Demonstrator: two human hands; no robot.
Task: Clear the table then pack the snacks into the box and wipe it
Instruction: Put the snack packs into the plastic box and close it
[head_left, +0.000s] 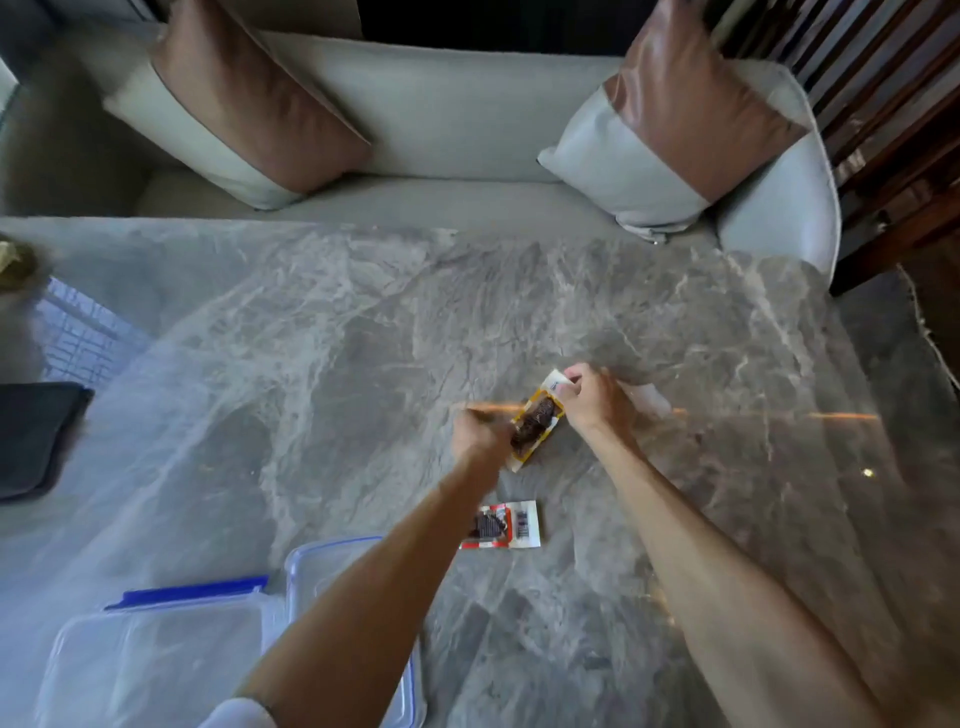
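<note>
Nearest, a clear box (358, 566) and its blue-edged lid (171, 639) lie at the near left of the marble worktop (311, 364). Just beyond, a red snack packet (506, 525) lies flat. Farther, the right hand (592, 400) pinches a yellow snack packet (537, 421); the blurred left hand (478, 431) touches it, its grip unclear.

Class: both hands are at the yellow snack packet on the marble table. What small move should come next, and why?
Probably carry the yellow packet, pinched by the right hand, back to the clear box, which stands open near the left arm. The red packet remains unpacked.
</note>
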